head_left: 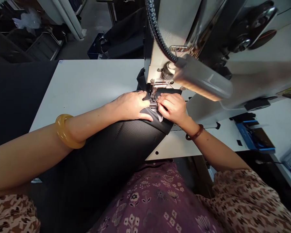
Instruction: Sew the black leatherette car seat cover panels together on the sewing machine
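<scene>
A black perforated leather piece [116, 142] runs from my lap up to the presser foot [153, 97] of a white sewing machine [208, 38]. My left hand [132, 105] lies flat on the leather just left of the foot, fingers stretched out and pressing down. My right hand [173, 106] sits right of the foot with its fingers pinched on the folded edge of the leather. A yellow bangle [66, 131] is on my left wrist, a dark bracelet [196, 132] on my right.
The white table [87, 87] spreads to the left, with black material [12, 97] beyond its left edge. The machine's grey lamp [201, 79] on a flexible neck hangs over my right hand. A blue box [254, 136] stands at the right.
</scene>
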Action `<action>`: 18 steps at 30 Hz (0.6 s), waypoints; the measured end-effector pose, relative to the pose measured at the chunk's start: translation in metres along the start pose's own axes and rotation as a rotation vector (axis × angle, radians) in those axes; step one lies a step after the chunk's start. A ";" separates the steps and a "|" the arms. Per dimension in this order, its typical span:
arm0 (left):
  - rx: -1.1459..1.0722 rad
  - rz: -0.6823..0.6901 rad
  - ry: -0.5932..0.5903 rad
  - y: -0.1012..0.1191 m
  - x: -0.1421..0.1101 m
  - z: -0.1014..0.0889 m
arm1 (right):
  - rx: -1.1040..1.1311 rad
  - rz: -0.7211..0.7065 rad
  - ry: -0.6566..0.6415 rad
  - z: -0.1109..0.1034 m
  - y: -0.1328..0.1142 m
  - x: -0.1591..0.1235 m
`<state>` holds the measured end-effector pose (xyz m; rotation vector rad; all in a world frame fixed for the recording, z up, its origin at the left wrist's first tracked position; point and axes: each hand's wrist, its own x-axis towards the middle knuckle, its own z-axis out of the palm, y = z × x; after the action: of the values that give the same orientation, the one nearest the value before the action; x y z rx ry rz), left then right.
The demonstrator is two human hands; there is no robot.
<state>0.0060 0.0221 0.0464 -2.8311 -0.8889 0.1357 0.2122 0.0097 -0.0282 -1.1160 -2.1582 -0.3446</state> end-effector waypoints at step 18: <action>-0.011 0.008 0.045 -0.001 0.000 0.003 | 0.017 0.011 0.034 0.006 0.002 0.001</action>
<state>0.0049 0.0228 0.0437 -2.8363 -0.8722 0.0686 0.2111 0.0143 -0.0320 -1.1050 -2.1209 -0.3374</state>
